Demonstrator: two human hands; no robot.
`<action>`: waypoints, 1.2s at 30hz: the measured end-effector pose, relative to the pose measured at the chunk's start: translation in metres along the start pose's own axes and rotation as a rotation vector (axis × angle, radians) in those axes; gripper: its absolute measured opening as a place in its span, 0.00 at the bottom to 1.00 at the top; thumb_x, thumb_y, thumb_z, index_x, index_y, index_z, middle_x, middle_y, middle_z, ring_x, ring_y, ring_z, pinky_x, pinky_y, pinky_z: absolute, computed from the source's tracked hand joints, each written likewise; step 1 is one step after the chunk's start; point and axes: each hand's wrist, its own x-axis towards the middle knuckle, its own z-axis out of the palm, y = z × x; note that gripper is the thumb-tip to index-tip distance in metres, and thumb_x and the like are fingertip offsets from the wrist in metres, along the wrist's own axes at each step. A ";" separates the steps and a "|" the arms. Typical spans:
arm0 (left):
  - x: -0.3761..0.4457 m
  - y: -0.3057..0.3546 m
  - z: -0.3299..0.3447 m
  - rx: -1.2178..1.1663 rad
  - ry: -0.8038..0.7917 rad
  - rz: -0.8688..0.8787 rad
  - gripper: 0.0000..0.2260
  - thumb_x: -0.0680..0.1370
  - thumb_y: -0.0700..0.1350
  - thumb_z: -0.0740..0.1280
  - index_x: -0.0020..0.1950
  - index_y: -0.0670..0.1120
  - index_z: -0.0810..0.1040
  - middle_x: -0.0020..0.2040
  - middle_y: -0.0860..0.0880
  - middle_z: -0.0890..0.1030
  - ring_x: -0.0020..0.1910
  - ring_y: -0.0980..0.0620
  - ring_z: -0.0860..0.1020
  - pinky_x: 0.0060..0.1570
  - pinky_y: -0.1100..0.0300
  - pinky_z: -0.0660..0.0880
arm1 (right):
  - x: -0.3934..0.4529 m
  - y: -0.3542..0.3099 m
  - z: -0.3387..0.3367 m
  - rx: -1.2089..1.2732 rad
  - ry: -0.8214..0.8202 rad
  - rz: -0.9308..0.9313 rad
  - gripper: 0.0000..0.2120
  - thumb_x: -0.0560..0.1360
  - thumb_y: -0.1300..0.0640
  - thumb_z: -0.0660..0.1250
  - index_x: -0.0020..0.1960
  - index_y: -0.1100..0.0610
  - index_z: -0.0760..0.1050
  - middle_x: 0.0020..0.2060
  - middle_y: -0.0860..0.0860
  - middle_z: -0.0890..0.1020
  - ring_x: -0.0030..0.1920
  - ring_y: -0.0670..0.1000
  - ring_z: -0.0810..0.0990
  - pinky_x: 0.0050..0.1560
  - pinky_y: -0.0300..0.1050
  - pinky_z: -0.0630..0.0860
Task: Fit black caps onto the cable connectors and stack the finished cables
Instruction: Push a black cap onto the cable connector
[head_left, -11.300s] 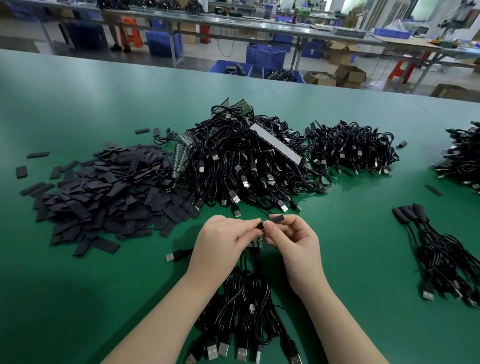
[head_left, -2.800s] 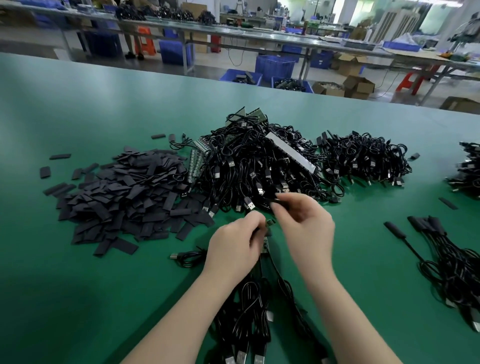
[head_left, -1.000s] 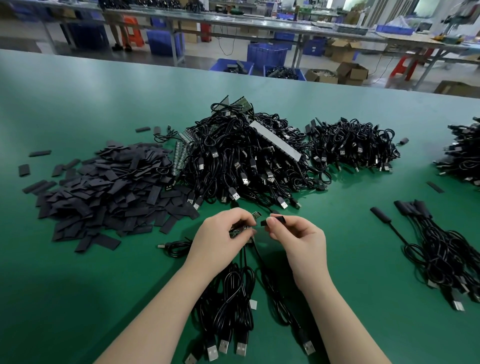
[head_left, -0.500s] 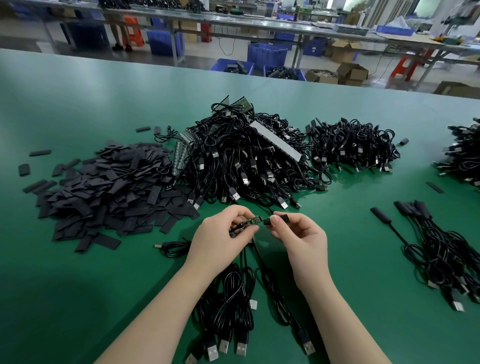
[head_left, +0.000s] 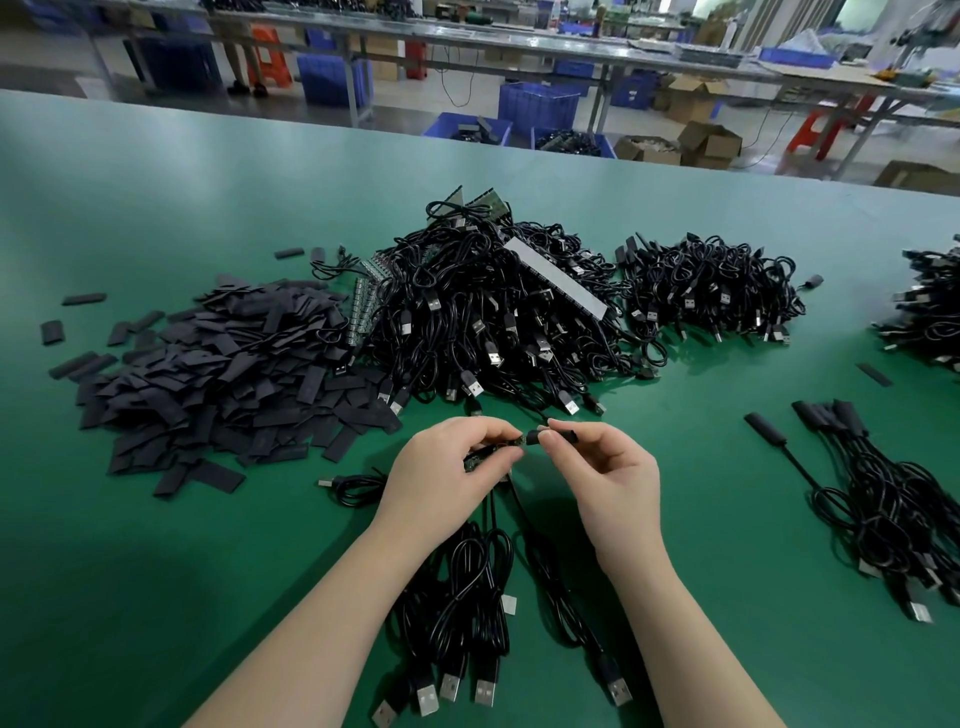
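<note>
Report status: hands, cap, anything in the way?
Left hand pinches green connector board. Right hand holds black cap at its tip, not yet on. Nothing between them.

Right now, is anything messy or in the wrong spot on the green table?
A few flat black caps lie loose, away from their big pile: two to its left and one far right near the finished cables. Nothing looks broken. The hands, left and right, are busy capping.

Left hand (head_left: 447, 467) pinches a connector board (head_left: 488, 453) (cable trailing below); right hand (head_left: 602, 467) holds a black cap (head_left: 563, 433) at its tip.
</note>
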 end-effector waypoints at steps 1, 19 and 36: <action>0.000 0.000 0.000 0.001 0.001 0.002 0.06 0.75 0.54 0.71 0.51 0.61 0.81 0.48 0.67 0.80 0.51 0.66 0.77 0.51 0.64 0.76 | 0.000 0.000 -0.001 -0.001 0.001 -0.002 0.08 0.72 0.65 0.75 0.42 0.52 0.84 0.39 0.49 0.87 0.41 0.43 0.84 0.43 0.32 0.77; 0.000 0.000 0.000 -0.038 -0.006 0.038 0.07 0.73 0.54 0.71 0.50 0.60 0.82 0.47 0.66 0.80 0.50 0.64 0.78 0.50 0.66 0.74 | 0.002 -0.004 -0.008 -0.011 -0.093 0.066 0.10 0.72 0.63 0.75 0.44 0.48 0.85 0.39 0.50 0.87 0.40 0.43 0.83 0.46 0.36 0.79; 0.000 0.001 -0.001 -0.072 -0.018 0.021 0.07 0.71 0.59 0.69 0.48 0.67 0.79 0.48 0.66 0.80 0.50 0.62 0.78 0.50 0.61 0.77 | 0.001 -0.006 -0.007 -0.053 -0.169 0.035 0.10 0.73 0.65 0.74 0.48 0.50 0.84 0.38 0.48 0.86 0.41 0.44 0.85 0.44 0.32 0.77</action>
